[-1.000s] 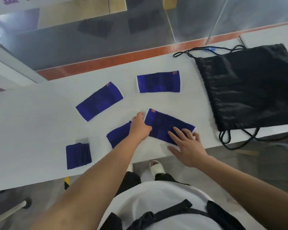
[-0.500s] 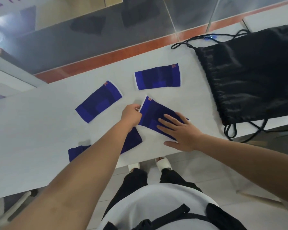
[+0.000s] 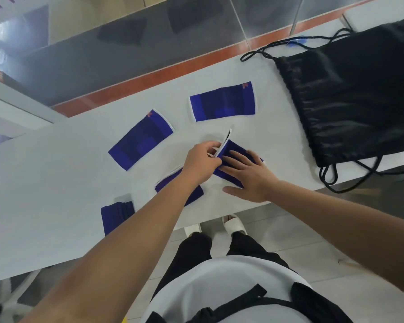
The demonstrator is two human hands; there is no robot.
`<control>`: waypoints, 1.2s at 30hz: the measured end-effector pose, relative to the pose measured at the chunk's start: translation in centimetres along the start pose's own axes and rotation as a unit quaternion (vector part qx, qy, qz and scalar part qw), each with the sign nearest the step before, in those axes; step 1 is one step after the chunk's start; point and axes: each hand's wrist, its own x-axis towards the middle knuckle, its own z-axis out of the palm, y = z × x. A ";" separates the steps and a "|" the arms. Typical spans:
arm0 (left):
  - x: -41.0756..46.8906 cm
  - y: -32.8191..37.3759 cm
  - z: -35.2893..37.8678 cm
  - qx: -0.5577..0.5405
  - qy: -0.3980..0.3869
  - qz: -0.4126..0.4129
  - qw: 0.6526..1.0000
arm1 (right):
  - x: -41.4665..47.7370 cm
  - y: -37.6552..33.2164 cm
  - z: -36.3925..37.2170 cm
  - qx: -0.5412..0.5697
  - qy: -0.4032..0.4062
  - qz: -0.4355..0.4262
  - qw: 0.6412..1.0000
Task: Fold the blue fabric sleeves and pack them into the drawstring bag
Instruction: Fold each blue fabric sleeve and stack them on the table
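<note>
On the white bench the black drawstring bag lies flat well off to the right, while the blue sleeve being folded sits near the front edge, its long axis running from upper left down to lower right. The right hand lies open and flat on its nearer half, pinning it. The left hand, just left of it, pinches the raised white-edged far end, so the fold likely goes over toward the right hand.
</note>
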 end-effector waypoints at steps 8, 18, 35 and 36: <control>-1.4 0.5 4.0 0.118 -0.003 0.088 0.989 | -8.5 1.5 3.0 0.026 0.096 0.154 0.983; -0.6 0.7 8.2 0.165 -0.074 0.099 0.978 | -8.3 2.1 2.8 0.090 0.041 0.122 0.988; 1.9 -2.6 6.4 0.342 -0.040 0.232 0.910 | -8.3 1.6 1.6 0.068 0.018 0.114 0.991; 2.2 -3.2 6.6 0.366 -0.068 0.223 0.901 | -8.3 1.5 1.7 0.061 0.008 0.117 0.991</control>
